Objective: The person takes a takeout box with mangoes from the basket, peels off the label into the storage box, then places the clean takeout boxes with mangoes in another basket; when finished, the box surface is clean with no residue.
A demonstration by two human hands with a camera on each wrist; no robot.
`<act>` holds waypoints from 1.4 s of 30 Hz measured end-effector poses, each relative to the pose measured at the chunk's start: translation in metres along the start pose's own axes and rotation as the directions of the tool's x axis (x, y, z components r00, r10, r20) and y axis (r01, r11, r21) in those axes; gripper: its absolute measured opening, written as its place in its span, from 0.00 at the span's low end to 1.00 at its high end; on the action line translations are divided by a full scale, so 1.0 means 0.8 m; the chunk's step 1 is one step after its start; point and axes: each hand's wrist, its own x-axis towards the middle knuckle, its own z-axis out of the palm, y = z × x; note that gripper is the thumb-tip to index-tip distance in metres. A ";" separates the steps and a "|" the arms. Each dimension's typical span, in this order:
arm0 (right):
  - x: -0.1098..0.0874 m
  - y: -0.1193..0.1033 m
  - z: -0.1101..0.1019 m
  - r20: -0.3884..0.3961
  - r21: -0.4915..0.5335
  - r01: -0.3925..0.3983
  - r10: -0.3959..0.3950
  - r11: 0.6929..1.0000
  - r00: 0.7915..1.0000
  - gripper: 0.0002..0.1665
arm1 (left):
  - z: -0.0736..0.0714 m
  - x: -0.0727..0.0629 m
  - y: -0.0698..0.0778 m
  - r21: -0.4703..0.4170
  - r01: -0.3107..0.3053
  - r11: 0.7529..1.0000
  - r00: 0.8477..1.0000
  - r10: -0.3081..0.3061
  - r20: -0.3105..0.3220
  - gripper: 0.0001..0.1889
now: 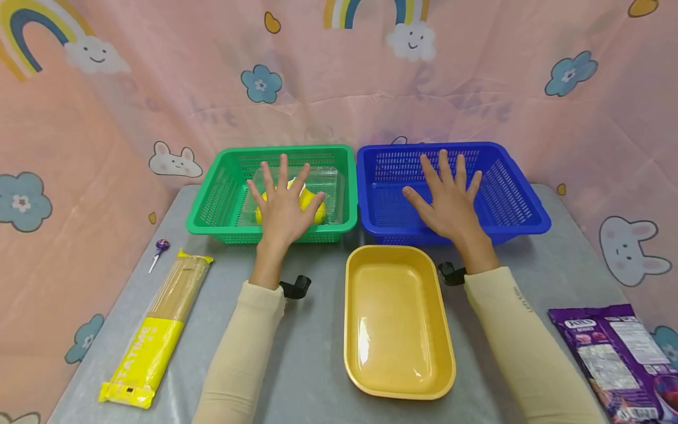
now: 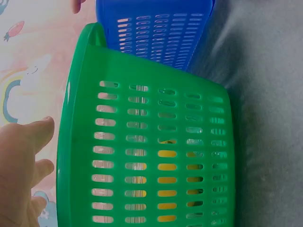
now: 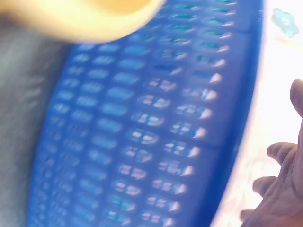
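The yellow item (image 1: 305,201) is partly hidden, the purple packet (image 1: 617,360) cropped, the right-wrist view's blue basket (image 3: 139,124) blurred.

A uniformly green slotted plastic basket (image 1: 228,228) sits below the left hand (image 1: 284,209), a uniformly blue slotted plastic basket (image 1: 392,203) below the right hand (image 1: 450,206). Beyond both hands, the pink fabric backdrop (image 1: 328,76) carries a rainbow, blue-flower and white-rabbit print.

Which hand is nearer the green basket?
The left. The left hand is above the green basket, fingers spread; the right hand is farther right, above the neighbouring blue basket.
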 end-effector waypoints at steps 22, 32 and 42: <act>0.046 -0.101 0.011 0.234 0.382 0.211 -0.315 0.900 0.920 0.29 | -0.014 -0.010 -0.066 -0.214 0.052 0.975 0.985 -0.086 -0.152 0.22; 0.078 -0.124 0.045 0.312 0.234 0.317 -0.380 0.919 0.871 0.27 | -0.020 -0.019 -0.109 -0.179 0.111 0.978 0.976 -0.142 -0.168 0.21; 0.087 -0.128 0.070 0.319 0.076 0.332 -0.338 0.940 0.886 0.30 | -0.034 -0.019 -0.146 -0.138 0.098 0.986 0.982 -0.118 -0.147 0.22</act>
